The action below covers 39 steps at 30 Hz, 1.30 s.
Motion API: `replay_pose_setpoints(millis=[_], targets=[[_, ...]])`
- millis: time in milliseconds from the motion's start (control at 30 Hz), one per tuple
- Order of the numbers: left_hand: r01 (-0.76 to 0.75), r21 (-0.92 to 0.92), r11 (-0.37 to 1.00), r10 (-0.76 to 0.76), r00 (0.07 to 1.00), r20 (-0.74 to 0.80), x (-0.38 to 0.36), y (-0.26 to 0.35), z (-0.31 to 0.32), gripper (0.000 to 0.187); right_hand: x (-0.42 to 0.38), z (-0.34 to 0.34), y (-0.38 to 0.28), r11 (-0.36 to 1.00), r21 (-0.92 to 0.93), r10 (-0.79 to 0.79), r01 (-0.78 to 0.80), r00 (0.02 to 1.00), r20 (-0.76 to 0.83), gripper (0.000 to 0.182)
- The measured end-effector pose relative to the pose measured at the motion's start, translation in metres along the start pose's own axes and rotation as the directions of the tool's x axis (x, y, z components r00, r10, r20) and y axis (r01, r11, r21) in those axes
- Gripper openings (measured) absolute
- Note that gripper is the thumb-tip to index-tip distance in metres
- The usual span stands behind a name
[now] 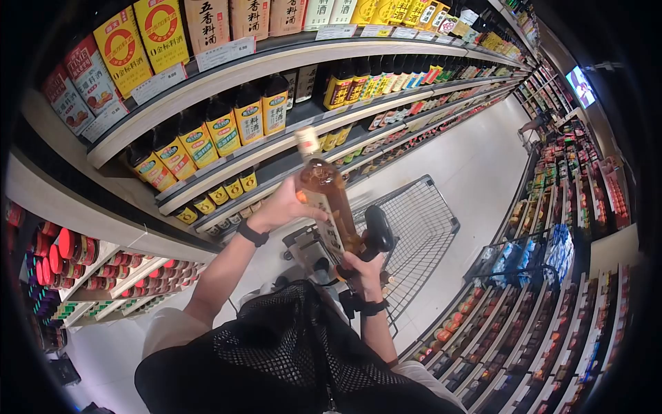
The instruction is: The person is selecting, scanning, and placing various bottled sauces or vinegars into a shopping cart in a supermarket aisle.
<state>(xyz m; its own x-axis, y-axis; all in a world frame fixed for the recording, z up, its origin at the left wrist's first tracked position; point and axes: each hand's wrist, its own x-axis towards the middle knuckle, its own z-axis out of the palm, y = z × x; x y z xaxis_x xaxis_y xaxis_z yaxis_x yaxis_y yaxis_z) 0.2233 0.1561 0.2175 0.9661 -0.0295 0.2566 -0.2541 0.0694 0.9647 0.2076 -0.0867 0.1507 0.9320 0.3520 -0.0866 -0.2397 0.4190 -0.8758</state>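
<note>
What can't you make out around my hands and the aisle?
All in the head view:
Bottle's base: covered by the right hand.
Label: small print blurred, partly behind the left hand.
Cart: partly behind bottle and right hand.
Screen: content too small.

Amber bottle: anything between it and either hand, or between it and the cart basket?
Nothing visible separates the amber bottle from the left hand or right hand; both grip it. Toward the cart basket, a rounded black object shows beside the bottle's lower end. Possible obstruction; depth unclear.
</note>
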Motion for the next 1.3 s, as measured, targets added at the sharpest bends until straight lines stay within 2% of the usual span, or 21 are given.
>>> replay_pose_setpoints(millis=[33, 100, 167, 233, 333, 367, 600, 733, 833, 1033, 1133, 1300], targets=[[0.012, 0.128, 0.992, -0.004, 0.998, -0.062, 0.009, 0.003, 0.000, 0.079, 0.001, -0.001, 0.003, 0.996, 0.085, 0.020, -0.015, 0.998, -0.051, 0.044], [-0.091, 0.532, 0.842, 0.243, 0.944, -0.224, 0.029, 0.010, 0.001, 0.072, -0.002, -0.004, -0.001, 0.993, 0.121, 0.019, -0.007, 0.995, -0.095, 0.042], [-0.092, 0.614, 0.784, 0.355, 0.877, -0.322, 0.050, 0.014, -0.004, 0.059, -0.004, -0.007, -0.005, 0.980, 0.197, 0.024, 0.009, 0.986, -0.166, 0.036], [-0.084, 0.530, 0.844, 0.334, 0.855, -0.397, 0.071, 0.009, -0.013, 0.063, -0.010, -0.021, 0.002, 0.982, 0.190, 0.022, 0.014, 0.983, -0.181, 0.037], [-0.093, 0.774, 0.626, 0.567, 0.736, -0.370, 0.097, 0.003, -0.027, 0.052, -0.017, -0.033, 0.012, 0.989, 0.148, 0.035, -0.003, 0.975, -0.218, 0.040], [-0.115, 0.792, 0.599, 0.611, 0.705, -0.360, 0.105, 0.001, -0.030, 0.053, -0.018, -0.036, 0.014, 0.989, 0.150, 0.032, 0.002, 0.974, -0.223, 0.040], [-0.101, 0.847, 0.522, 0.680, 0.648, -0.343, 0.130, -0.011, -0.044, 0.052, -0.022, -0.044, 0.018, 0.975, 0.224, 0.073, -0.013, 0.963, -0.260, 0.041], [-0.019, 0.842, 0.540, 0.632, 0.670, -0.390, 0.136, -0.026, -0.049, 0.049, -0.023, -0.046, 0.017, 0.977, 0.209, 0.101, -0.044, 0.957, -0.271, 0.041], [-0.037, 0.843, 0.537, 0.660, 0.641, -0.392, 0.141, -0.044, -0.050, 0.051, -0.022, -0.047, 0.021, 0.974, 0.219, 0.110, -0.051, 0.956, -0.271, 0.041], [0.011, 0.864, 0.503, 0.660, 0.640, -0.393, 0.147, -0.064, -0.054, 0.052, -0.021, -0.049, 0.022, 0.969, 0.244, 0.111, -0.042, 0.955, -0.276, 0.039], [0.134, 0.799, 0.587, 0.543, 0.667, -0.510, 0.152, -0.064, -0.054, 0.055, -0.020, -0.053, 0.025, 0.963, 0.267, 0.114, -0.035, 0.951, -0.288, 0.039], [0.203, 0.788, 0.582, 0.512, 0.661, -0.548, 0.163, -0.062, -0.057, 0.059, -0.021, -0.056, 0.028, 0.952, 0.303, 0.127, -0.036, 0.950, -0.285, 0.037]])
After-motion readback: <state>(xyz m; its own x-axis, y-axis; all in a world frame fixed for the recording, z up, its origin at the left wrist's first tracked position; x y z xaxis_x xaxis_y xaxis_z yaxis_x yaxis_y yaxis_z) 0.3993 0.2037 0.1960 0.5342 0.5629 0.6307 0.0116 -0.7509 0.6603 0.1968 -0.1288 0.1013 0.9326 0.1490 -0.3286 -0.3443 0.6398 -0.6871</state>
